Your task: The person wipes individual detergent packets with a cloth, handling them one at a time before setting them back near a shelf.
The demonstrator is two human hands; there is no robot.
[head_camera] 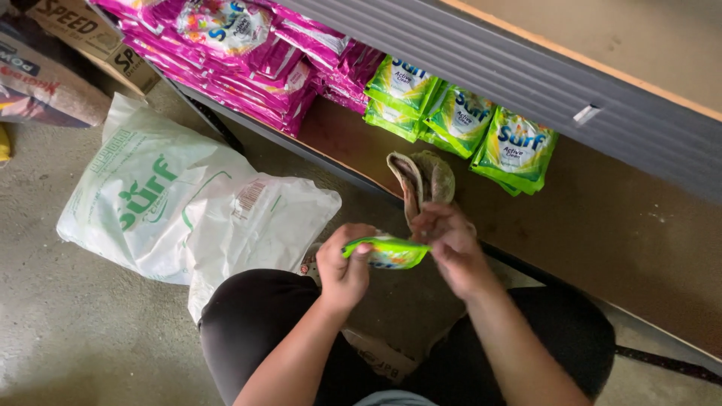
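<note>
Head view: left hand (344, 268) and right hand (451, 248) each pinch an end of a green sachet (389, 252), right fingers also clutching a brownish cloth (421, 180) over the shelf (602, 218).

Wooden shelf (617, 225): being occupied by green sachets (460, 120), pink sachets (256, 60), crumpled cloth (423, 177). Concrete floor (68, 323): white sack (173, 210) being borne.

- You work in soft, even daylight; the grey concrete floor (68, 331) is evenly lit.
- Glare sheens the crumpled white plastic sack (173, 218).
- Your hands blur slightly; frame edges bend.
</note>
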